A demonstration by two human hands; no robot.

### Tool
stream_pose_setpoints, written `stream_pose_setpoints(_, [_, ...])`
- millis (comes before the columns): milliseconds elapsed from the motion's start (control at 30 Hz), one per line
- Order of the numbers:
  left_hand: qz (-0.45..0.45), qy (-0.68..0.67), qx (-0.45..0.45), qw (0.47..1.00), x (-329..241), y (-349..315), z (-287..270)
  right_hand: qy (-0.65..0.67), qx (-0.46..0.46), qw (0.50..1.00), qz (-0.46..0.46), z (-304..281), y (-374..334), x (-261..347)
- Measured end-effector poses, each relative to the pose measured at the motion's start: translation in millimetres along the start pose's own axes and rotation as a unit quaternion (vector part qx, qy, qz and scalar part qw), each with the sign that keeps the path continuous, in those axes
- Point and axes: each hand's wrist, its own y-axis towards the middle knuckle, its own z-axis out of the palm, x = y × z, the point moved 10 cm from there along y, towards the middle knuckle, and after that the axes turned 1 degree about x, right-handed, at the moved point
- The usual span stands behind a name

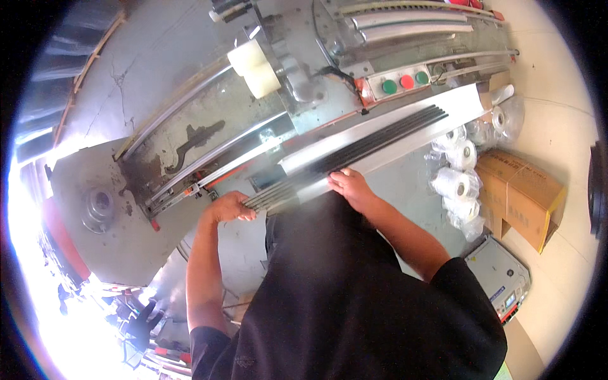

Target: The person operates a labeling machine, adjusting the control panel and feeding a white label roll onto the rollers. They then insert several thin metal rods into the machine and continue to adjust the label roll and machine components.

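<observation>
A bundle of several long, thin, dark strips [380, 142] slants across in front of me, from lower left to upper right. My left hand [231, 207] is closed around the left end of the bundle. Farther right, my right hand [349, 185] grips its near edge, with the fingers curled and the thumb on top; the fingertips are partly hidden. Beyond my right hand the strips lie over a long white trough or sheet [465, 102]. What the strips are made of cannot be told.
Behind the strips runs a grey machine bed with metal rails [183, 180], a pale block [254, 68] and a panel of green and red buttons [405, 81]. To the right are clear film rolls [461, 185], a cardboard box [516, 190] and a grey case [500, 278].
</observation>
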Motion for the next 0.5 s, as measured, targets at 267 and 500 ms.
stream_pose_setpoints(267, [-0.015,0.002,-0.027,1.000,-17,6,-30,-0.589,0.157,0.789,-0.071,72,-27,119])
stream_pose_setpoints(500, [-0.015,-0.017,-0.013,1.000,-3,13,-29,-0.514,0.062,0.835,-0.186,101,-44,123])
